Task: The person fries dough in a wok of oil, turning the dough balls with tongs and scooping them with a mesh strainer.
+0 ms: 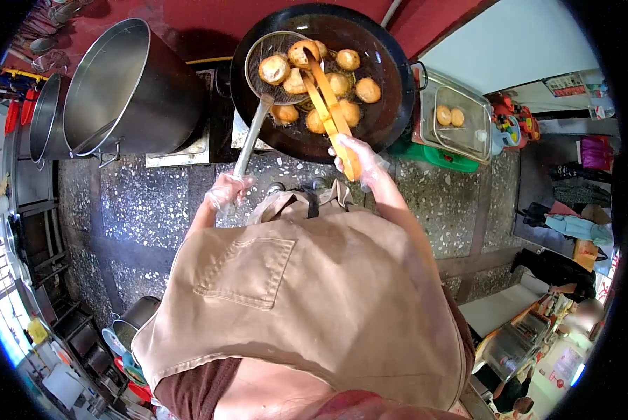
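Note:
A large dark wok point(391, 112) of oil holds several golden fried balls point(368, 89). My left hand point(228, 192), in a clear plastic glove, is closed round the handle of a metal strainer point(253, 133). The strainer's mesh bowl is over the left part of the wok, with a few balls in it. Yellow tongs point(337, 129) are in my gloved right hand point(359, 159), its fingers wrapped round them. Their darkened tips reach the balls at the strainer's right side; whether they grip one I cannot tell.
Left of the wok stand a big steel pot point(167, 91) and a smaller pot point(46, 126). A tray point(468, 143) with two balls is to the right, over a green basket point(450, 159). People are at the lower right.

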Demonstrator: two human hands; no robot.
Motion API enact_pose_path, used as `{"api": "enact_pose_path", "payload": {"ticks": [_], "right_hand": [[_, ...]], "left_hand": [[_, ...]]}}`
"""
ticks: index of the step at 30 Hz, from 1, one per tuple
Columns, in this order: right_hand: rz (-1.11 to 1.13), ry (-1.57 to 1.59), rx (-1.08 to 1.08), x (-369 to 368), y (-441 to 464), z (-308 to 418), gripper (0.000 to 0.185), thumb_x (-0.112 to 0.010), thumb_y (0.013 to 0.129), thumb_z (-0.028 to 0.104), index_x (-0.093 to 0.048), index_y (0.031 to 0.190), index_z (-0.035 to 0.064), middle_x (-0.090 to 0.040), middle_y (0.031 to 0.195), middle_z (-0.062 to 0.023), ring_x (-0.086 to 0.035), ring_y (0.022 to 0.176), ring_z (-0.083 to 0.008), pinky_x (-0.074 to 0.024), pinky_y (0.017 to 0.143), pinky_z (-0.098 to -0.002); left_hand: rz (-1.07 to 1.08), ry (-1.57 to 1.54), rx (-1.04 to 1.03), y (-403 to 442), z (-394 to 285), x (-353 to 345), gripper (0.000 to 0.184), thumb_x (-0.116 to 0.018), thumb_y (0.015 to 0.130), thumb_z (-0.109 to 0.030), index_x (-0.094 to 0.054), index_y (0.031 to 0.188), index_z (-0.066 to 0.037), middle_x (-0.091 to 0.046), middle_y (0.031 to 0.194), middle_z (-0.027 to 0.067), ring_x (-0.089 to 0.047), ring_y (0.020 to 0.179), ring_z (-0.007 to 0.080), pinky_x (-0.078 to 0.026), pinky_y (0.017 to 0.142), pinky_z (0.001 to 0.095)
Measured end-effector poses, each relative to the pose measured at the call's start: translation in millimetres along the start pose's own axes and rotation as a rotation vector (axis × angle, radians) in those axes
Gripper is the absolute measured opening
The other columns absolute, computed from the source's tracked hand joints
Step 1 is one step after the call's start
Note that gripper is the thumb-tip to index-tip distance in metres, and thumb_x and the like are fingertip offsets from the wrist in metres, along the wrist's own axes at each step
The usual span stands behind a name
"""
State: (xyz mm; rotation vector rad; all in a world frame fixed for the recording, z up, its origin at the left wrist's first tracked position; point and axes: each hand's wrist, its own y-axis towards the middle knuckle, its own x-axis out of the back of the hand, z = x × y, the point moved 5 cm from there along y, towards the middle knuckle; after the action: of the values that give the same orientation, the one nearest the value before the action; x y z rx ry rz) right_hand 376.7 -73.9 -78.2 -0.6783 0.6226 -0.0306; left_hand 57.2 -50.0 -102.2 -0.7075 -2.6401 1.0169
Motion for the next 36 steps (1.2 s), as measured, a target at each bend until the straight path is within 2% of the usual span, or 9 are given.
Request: {"api": "enact_pose_path", "payload": {"ticks": [3, 4, 7, 9, 11, 15, 21, 27, 36], "right_hand": [[0.052, 0.001, 0.057, -2, -9, -3, 0.031, -0.058, 0.084, 0.03, -0.055, 0.103, 0.0046, -0.059, 0.079, -0.0108, -0.056, 0.055, -0.0159, -0.0468, 0.048, -0.0267], [0.006, -0.053, 0.009, 2, -7, -8, 0.032, -0.058, 0.084, 0.028, -0.055, 0.104, 0.0037, -0.06, 0.08, -0.0109, -0.056, 0.055, -0.0159, -0.0463, 0.048, -0.0266], [0.0, -0.151, 0.055, 0, -2, -6, 0.031, -0.057, 0.084, 0.026, -0.054, 0.104, 0.0029, -0.06, 0.081, -0.0113, -0.056, 0.055, -0.0168, -0.046, 0.048, -0.0275], [-0.002, -0.092, 0.056, -6, -9, 0, 0.032, -0.057, 0.083, 0.027, -0.054, 0.104, 0.0027, -0.06, 0.08, -0.0107, -0.056, 0.057, -0.0178, -0.0465, 0.05, -0.0287], [0.008, 0.008, 0.091, -7, -20, 8, 0.026, -0.059, 0.083, 0.026, -0.055, 0.098, 0.0046, -0.056, 0.077, -0.0052, -0.055, 0.062, -0.013, -0.0449, 0.05, -0.0253], [0.001, -0.025, 0.051, -10, -35, 9, 0.024, -0.059, 0.083, 0.025, -0.054, 0.093, 0.0037, -0.056, 0.074, -0.0053, -0.055, 0.059, -0.0146, -0.0444, 0.054, -0.0248], [-0.065, -0.146, 0.057, -39, -34, -5, 0.018, -0.065, 0.079, 0.021, -0.056, 0.082, 0.0058, -0.052, 0.066, 0.0002, -0.052, 0.055, -0.0102, -0.0395, 0.049, -0.023], [-0.245, -0.113, 0.113, -63, -30, -28, 0.019, -0.067, 0.078, 0.024, -0.056, 0.076, 0.0093, -0.052, 0.061, 0.0022, -0.049, 0.048, -0.0087, -0.0384, 0.043, -0.0229], [-0.302, -0.121, 0.081, -68, 8, -66, 0.026, -0.07, 0.075, 0.031, -0.058, 0.078, 0.0078, -0.053, 0.061, 0.0007, -0.051, 0.052, -0.0093, -0.042, 0.047, -0.0244]], "left_hand": [[0.013, -0.047, 0.022, 1, 5, -1, 0.022, -0.069, 0.078, -0.022, -0.056, 0.073, -0.005, -0.049, 0.053, -0.0003, -0.045, 0.042, 0.0084, -0.036, 0.039, 0.0247], [0.024, -0.063, 0.028, 2, 7, -2, 0.022, -0.07, 0.078, -0.023, -0.056, 0.074, -0.005, -0.049, 0.053, -0.0002, -0.046, 0.042, 0.0088, -0.037, 0.038, 0.025], [-0.008, -0.041, 0.035, -1, 0, -5, 0.022, -0.07, 0.078, -0.022, -0.057, 0.074, -0.005, -0.05, 0.053, 0.0002, -0.047, 0.041, 0.0095, -0.038, 0.038, 0.0252], [0.015, -0.089, 0.017, 1, 4, -5, 0.021, -0.069, 0.078, -0.021, -0.057, 0.074, -0.005, -0.05, 0.053, 0.0004, -0.047, 0.041, 0.0098, -0.039, 0.038, 0.0252], [0.043, -0.139, -0.002, 3, 6, -7, 0.021, -0.069, 0.079, -0.02, -0.057, 0.074, -0.004, -0.051, 0.053, 0.0006, -0.048, 0.041, 0.01, -0.039, 0.038, 0.0252], [0.02, -0.143, -0.022, 4, 5, -12, 0.019, -0.067, 0.08, -0.017, -0.056, 0.073, -0.003, -0.051, 0.054, 0.001, -0.048, 0.042, 0.0106, -0.039, 0.037, 0.0247], [0.028, -0.181, -0.022, 7, 10, -15, 0.021, -0.066, 0.081, -0.017, -0.056, 0.069, -0.003, -0.052, 0.054, 0.002, -0.048, 0.043, 0.0108, -0.039, 0.039, 0.0259], [0.101, -0.195, -0.056, 4, 3, -18, 0.022, -0.066, 0.081, -0.02, -0.057, 0.07, -0.003, -0.052, 0.054, 0.0015, -0.048, 0.044, 0.0104, -0.039, 0.04, 0.0255], [0.159, -0.216, -0.038, 9, 5, -10, 0.022, -0.067, 0.08, -0.02, -0.056, 0.072, -0.003, -0.05, 0.052, 0.0006, -0.047, 0.043, 0.0095, -0.039, 0.039, 0.0249]]}}
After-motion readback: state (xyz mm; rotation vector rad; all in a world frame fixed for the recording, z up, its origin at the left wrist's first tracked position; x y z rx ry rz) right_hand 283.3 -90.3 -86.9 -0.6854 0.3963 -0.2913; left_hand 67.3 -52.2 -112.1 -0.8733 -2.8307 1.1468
